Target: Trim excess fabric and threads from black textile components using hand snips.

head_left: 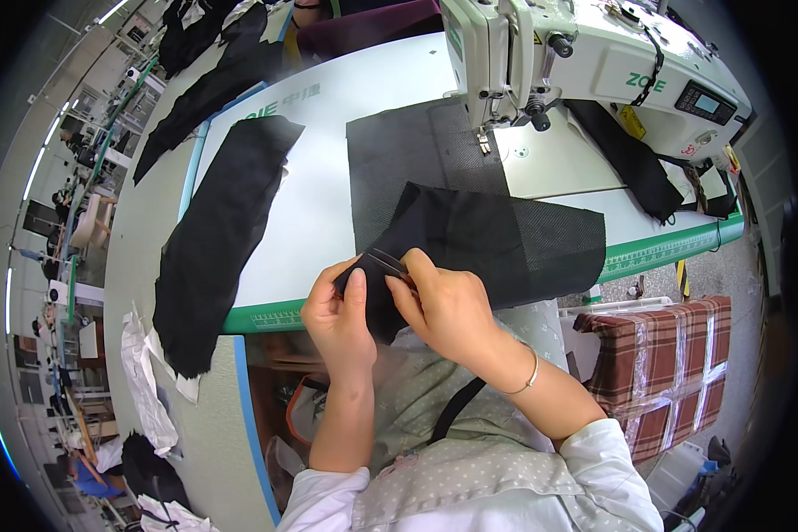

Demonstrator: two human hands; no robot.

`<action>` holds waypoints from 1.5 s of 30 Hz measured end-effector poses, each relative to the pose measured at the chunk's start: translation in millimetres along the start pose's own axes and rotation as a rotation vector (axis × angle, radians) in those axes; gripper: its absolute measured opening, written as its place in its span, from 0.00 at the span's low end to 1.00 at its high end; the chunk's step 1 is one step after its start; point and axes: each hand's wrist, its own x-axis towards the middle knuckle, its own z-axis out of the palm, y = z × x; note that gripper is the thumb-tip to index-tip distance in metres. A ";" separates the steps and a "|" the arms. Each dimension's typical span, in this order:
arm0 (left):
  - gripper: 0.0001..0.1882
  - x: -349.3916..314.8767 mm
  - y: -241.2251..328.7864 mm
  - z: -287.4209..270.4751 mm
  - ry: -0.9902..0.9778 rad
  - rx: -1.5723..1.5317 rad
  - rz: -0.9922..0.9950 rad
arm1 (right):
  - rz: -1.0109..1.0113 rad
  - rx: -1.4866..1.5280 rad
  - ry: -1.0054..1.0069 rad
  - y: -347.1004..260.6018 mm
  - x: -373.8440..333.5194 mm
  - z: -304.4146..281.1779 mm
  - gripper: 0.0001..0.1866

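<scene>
The left hand point(341, 319) has its grip clamped on an edge of the black cloth point(470, 226), thumb on top, most fingers tucked out of sight. The right hand point(443, 301) has its grip closed on a slim dark tool point(385, 262) at that same edge; its fingers cover so much that I can't tell tweezers from snips. The cloth lies on the near part of the surface point(319, 191), overlapping some mesh point(395, 146), in front of the sewing machine point(585, 66), whose top is out of view. Black against black, its folds blur together, and the hands hide part of its near edge.
</scene>
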 end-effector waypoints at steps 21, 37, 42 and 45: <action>0.07 -0.9 -1.1 -1.3 0.003 0.062 -0.020 | 0.252 0.427 -0.200 -5.6 6.2 -1.2 0.14; 0.09 0.7 1.0 3.6 0.043 -0.089 -0.073 | 0.309 0.522 -0.205 -2.3 6.4 -4.2 0.16; 0.09 2.2 -1.2 2.6 0.033 -0.171 -0.133 | 0.250 0.475 -0.184 -2.9 5.3 -0.1 0.15; 0.09 3.6 -4.4 -2.1 0.009 -0.218 -0.161 | 0.201 0.458 -0.121 -0.4 2.1 5.0 0.14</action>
